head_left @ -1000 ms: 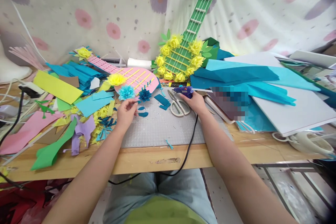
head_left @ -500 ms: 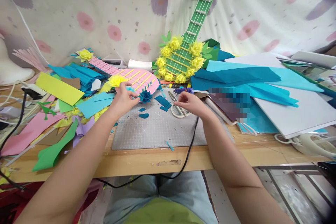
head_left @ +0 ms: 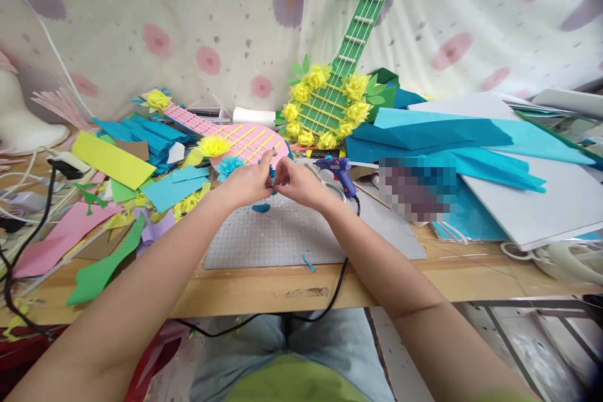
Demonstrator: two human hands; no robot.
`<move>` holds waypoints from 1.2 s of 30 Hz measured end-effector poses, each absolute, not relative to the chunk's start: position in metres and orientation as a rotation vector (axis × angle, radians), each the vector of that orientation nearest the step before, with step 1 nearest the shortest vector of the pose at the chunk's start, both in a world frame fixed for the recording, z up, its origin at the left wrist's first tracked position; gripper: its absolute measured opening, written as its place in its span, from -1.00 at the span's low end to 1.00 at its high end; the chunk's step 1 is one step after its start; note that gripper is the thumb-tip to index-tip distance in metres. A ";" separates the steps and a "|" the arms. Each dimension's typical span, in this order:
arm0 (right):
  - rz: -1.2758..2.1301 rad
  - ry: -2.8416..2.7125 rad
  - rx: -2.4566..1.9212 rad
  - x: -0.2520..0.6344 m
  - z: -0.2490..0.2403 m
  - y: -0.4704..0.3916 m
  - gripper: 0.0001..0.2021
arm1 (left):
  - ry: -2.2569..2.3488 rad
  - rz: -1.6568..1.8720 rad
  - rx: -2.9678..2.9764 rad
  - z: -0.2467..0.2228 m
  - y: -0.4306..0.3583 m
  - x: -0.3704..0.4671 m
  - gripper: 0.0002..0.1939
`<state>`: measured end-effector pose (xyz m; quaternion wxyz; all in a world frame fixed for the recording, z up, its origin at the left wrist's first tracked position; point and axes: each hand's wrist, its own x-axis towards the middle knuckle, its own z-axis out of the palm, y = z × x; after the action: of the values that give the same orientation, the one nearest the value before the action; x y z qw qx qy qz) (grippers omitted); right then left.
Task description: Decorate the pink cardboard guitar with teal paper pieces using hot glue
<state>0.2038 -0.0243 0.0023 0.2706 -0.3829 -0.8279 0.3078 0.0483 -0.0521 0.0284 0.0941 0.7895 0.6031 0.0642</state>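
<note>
My left hand is closed at the lower end of a pink paper guitar, its fingers around a dark blue paper flower that is mostly hidden. Right against it, my right hand is pinched, its fingertips touching the flower area; what they grip cannot be made out. A light blue paper flower and a yellow one sit on the guitar. Below the hands lies a dark blue paper scrap. Scissors are partly hidden behind my right hand, beside a purple glue gun.
A grey cutting mat covers the table's middle. Behind it leans a green paper guitar ringed with yellow flowers. Coloured paper and scraps crowd the left; blue sheets and white boards lie right. A black cord crosses the front edge.
My right hand has moved left from beside the scissors to meet my left hand. My left hand has shifted right, uncovering the light blue flower. The glue gun is now more exposed.
</note>
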 end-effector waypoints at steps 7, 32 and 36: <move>1.081 -1.878 -0.946 0.206 -0.020 -0.017 -0.77 | 1.678 0.731 1.782 0.011 -0.054 0.046 -0.35; 0.987 -1.816 -1.120 0.217 -0.036 0.000 -0.95 | 1.928 0.770 2.134 0.021 -0.038 0.041 -0.54; 0.954 -1.569 -1.218 0.222 -0.044 0.010 -0.92 | 1.847 0.743 2.468 0.015 -0.019 0.036 -0.74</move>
<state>0.2216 0.0097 -0.0440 0.4518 -0.4931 -0.6353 0.3863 0.0358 -0.0189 0.0154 -0.0148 0.7782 0.5824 0.2344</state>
